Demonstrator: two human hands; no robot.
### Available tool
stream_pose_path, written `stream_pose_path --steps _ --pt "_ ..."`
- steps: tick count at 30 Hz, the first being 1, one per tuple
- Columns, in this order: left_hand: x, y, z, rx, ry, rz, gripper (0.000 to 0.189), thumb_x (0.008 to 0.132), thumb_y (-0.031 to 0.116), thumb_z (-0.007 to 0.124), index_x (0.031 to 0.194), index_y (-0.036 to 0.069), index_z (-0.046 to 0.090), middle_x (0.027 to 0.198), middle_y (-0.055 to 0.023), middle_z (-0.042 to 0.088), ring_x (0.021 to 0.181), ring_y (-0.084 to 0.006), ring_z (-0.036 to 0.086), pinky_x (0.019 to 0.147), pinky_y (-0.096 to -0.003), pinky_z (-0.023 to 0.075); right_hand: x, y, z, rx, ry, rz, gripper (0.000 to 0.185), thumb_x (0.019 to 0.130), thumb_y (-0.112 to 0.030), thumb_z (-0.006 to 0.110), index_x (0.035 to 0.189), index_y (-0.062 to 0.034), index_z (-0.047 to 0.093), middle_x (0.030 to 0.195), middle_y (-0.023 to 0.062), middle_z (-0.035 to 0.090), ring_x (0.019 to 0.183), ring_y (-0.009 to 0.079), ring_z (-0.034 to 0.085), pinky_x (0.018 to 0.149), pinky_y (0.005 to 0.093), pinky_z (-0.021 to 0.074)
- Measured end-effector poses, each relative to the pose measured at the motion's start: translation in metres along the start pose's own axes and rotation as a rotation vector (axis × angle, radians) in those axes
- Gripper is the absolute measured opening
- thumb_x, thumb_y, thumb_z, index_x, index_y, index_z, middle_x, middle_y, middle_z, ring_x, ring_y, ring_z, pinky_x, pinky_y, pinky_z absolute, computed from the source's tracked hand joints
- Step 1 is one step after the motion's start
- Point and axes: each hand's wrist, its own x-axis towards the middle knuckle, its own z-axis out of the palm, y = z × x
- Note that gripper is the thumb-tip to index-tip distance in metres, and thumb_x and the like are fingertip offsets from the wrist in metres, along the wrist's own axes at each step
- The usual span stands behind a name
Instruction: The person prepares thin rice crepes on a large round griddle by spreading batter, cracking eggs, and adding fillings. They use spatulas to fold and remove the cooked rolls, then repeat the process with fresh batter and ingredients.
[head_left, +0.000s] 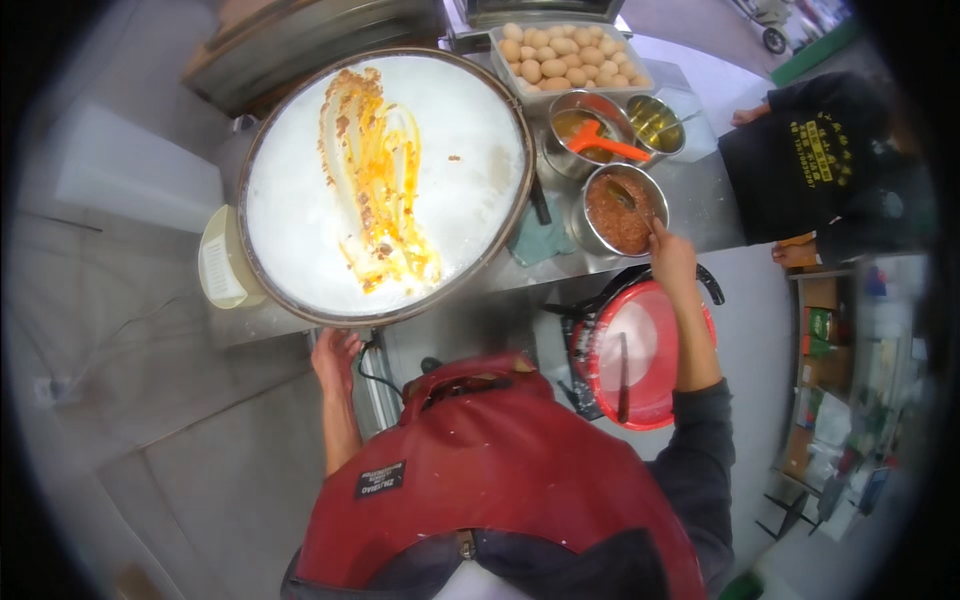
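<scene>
My right hand (673, 259) grips the handle of a metal spoon (621, 193), whose bowl sits in reddish-brown minced filling (616, 217) inside a steel pot (663, 196). My left hand (336, 356) holds nothing, its fingers loosely apart just below the near rim of a large round griddle (517, 217). A white layer that looks like batter (292, 187) covers the griddle. Streaks of yellow egg (386, 180) and brown crumbs of filling run down its middle. At the griddle's right edge, a dark handle (539, 204) lies over a green cloth (541, 238).
Behind the pot stand a steel pot (553, 150) with an orange scraper (596, 140) across it, a pot of yellow oil (660, 124) and a tub of eggs (645, 84). A red basin (660, 412) holding a stick is below the counter. A person (817, 165) stands at right.
</scene>
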Motion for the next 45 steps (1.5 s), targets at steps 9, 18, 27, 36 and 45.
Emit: stream_pose_path --steps 9,18,27,36,45 --pt "0.017 0.027 0.02 0.212 0.199 0.078 0.036 0.086 0.027 0.07 0.092 -0.006 0.057 0.078 -0.0104 0.059 0.059 -0.0183 0.061 0.047 -0.0294 0.054 -0.068 -0.12 0.059 0.474 -0.366 -0.01 0.037 0.078 -0.035 0.076 0.07 0.0002 0.065 0.065 0.0149 0.064 0.057 0.0241 0.058 0.057 0.0371 0.0457" --pt "0.018 0.053 -0.012 -0.17 -0.163 -0.109 0.041 0.082 0.007 0.061 0.12 -0.007 0.053 0.109 -0.0158 0.063 0.092 -0.029 0.065 0.071 -0.0417 0.0588 -0.079 -0.182 0.159 1.675 -0.753 0.423 0.039 0.098 -0.024 0.052 0.126 0.0031 0.051 0.115 0.0159 0.064 0.102 0.0248 0.064 0.082 0.0365 0.0554" --pt "0.069 0.121 -0.011 -0.58 -0.406 -0.029 0.06 0.075 -0.002 0.058 0.133 -0.003 0.042 0.128 -0.0174 0.052 0.118 -0.0312 0.052 0.106 -0.0454 0.0403 -0.044 -0.287 0.123 2.11 -0.138 0.433 0.056 0.069 0.002 0.057 0.124 0.0045 0.049 0.122 0.0164 0.058 0.115 0.0311 0.055 0.106 0.0464 0.0422" --pt "0.157 0.221 0.054 -0.542 -0.369 0.129 0.05 0.083 0.004 0.06 0.13 -0.003 0.044 0.123 -0.013 0.056 0.114 -0.0288 0.054 0.101 -0.0431 0.0445 0.093 -0.355 0.136 2.156 -0.201 0.436 0.024 0.07 0.003 0.059 0.094 -0.0008 0.058 0.088 0.0063 0.061 0.086 0.0196 0.06 0.085 0.037 0.0511" --pt "0.299 0.253 0.16 -0.06 -0.35 0.233 0.032 0.096 0.027 0.057 0.085 -0.002 0.059 0.073 -0.0106 0.065 0.058 -0.0164 0.061 0.052 -0.029 0.0509 0.192 -0.404 0.136 1.201 -0.591 -0.377 0.034 0.094 -0.022 0.059 0.117 0.0035 0.059 0.103 0.0124 0.069 0.091 0.0178 0.065 0.081 0.031 0.0534"
